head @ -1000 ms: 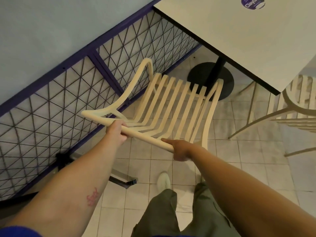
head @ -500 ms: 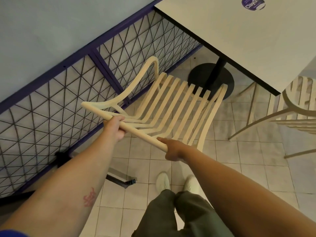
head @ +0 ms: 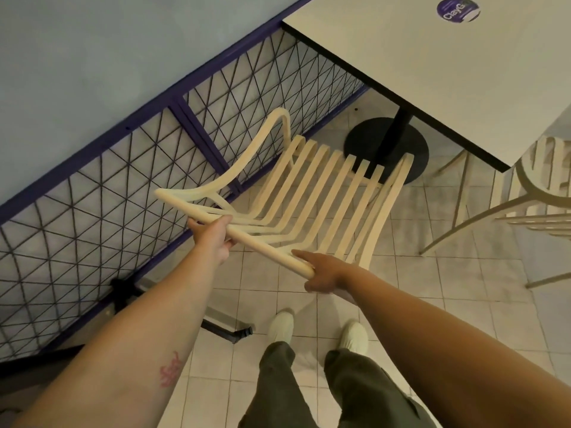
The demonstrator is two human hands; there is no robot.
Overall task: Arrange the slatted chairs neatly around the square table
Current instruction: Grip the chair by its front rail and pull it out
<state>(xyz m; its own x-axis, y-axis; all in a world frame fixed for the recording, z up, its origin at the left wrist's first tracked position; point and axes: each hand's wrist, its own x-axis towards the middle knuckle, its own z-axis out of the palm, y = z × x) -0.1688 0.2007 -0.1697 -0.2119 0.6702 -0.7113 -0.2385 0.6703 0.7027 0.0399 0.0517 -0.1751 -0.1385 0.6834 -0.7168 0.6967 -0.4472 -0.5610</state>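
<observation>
Second chair [head: 539, 194] cut off at right, left grip [head: 213, 239] and right grip [head: 324, 274] clasping slatted chair [head: 265, 250] by its rail, now swung nearer counter [head: 432, 72].

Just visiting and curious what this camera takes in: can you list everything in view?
held chair: 1, cream, middle, beside fence
other chair: 1, cream, right edge, by table
table: 1, white top, black pedestal, upper right
sticker: 1, purple, on table top
fence: 1, purple frame, dark mesh, left
wall: 1, pale blue, upper left
floor: 1, pale tiles, underfoot
shoes: 2, white, bottom middle
trousers: 1, dark green, bottom
left hand: 1, grips held chair's top rail
right hand: 1, holds that rail's right end
</observation>
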